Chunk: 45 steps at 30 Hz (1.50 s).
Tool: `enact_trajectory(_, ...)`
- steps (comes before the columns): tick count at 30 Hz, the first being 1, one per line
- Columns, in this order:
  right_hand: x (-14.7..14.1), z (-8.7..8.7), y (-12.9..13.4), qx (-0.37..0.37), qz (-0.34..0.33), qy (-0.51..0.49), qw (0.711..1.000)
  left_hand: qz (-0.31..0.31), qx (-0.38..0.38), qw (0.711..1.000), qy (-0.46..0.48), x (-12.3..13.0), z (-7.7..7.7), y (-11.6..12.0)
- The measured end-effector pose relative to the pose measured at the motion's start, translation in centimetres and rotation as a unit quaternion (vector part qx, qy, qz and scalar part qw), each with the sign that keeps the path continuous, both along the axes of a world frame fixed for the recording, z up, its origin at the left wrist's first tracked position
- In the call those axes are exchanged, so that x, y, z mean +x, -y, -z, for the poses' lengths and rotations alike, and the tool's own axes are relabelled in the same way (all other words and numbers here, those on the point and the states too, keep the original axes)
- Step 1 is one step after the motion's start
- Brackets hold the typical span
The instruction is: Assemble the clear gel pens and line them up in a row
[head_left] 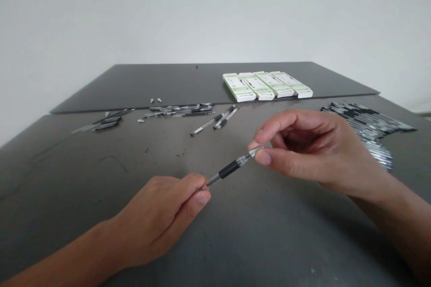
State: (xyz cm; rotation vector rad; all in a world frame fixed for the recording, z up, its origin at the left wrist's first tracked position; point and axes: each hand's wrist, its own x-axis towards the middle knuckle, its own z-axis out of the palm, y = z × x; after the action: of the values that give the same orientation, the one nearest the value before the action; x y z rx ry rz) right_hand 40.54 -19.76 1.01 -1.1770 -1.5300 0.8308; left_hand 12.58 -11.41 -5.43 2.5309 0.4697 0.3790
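Between my hands a gel pen (230, 169) with a clear barrel and a black grip slants up to the right. My left hand (168, 210) is closed round its rear end, fingers wrapped on the barrel. My right hand (303, 143) pinches a small silvery cone-shaped pen tip (255, 150) at the pen's front end between thumb and finger. The tip and the pen's front are in line; whether it is seated on the barrel I cannot tell. Just beyond, a few loose pens (215, 119) lie on the table.
Several pen parts (182, 110) lie beyond my left hand, with dark slim pieces (107, 123) farther left. Small pale cones (141, 120) are scattered by them. A row of many pens (367, 119) lies at right. Green-and-white boxes (266, 86) rest on a dark raised board (161, 83).
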Motion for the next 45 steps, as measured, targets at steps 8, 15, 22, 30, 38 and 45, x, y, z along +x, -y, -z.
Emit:
enact_trajectory(8, -0.5, 0.0, 0.3, 0.042, 0.035, 0.096, 0.994, 0.001, 0.008, 1.000, -0.011, 0.0, -0.1, 0.0)
enact_trajectory(15, -1.2, 0.4, 0.7, 0.056, 0.046, 0.111, 0.991, 0.008, 0.030, 0.999, -0.018, 0.1, 0.2, -0.2)
enact_trajectory(22, -2.3, 0.4, 1.0, 0.054, 0.044, 0.033, 0.997, -0.015, -0.016, 1.000, 0.001, 0.4, -0.2, 0.8)
enact_trajectory(30, -4.3, 1.6, 0.4, -0.014, 0.043, -0.098, 0.994, -0.028, -0.151, 0.988, -0.008, 0.6, 0.0, 1.5)
enact_trajectory(38, -6.0, 2.3, 0.0, -0.014, -0.036, -0.180, 0.983, -0.027, -0.274, 0.961, 0.021, 1.1, 0.2, 2.2)
enact_trajectory(45, -6.0, 2.7, -0.2, -0.008, 0.027, -0.201, 0.979, -0.021, -0.307, 0.951, 0.023, 1.2, 0.0, 2.9)
